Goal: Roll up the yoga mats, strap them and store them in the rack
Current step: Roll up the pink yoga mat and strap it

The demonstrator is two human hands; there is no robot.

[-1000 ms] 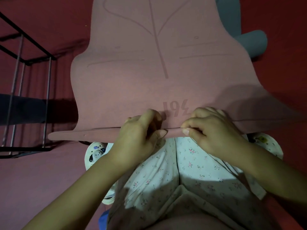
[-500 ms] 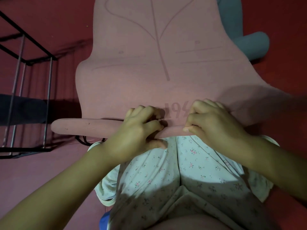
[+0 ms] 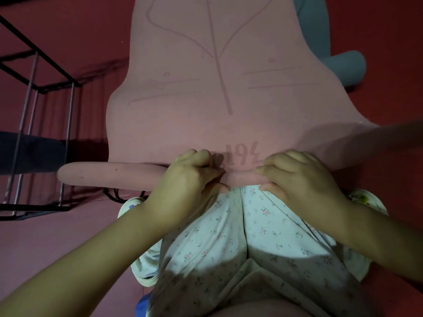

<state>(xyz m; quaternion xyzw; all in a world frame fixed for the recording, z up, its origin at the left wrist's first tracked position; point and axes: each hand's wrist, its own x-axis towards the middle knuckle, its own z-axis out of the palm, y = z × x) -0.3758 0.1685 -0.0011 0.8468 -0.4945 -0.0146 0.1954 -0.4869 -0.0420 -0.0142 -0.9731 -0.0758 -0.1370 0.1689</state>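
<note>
The pink mat [image 3: 219, 92] lies flat on the red floor [image 3: 389, 42] and stretches away from the person, its near end turned into a thin roll [image 3: 109, 176] just above the knees. The left hand [image 3: 183, 179] and the right hand [image 3: 299, 177] sit side by side at the middle of that roll, each with fingers curled over the top and thumb tucked under, gripping it. A rolled grey mat [image 3: 343, 67] lies past the right edge, and a black metal rack [image 3: 43, 88] stands at the left.
</note>
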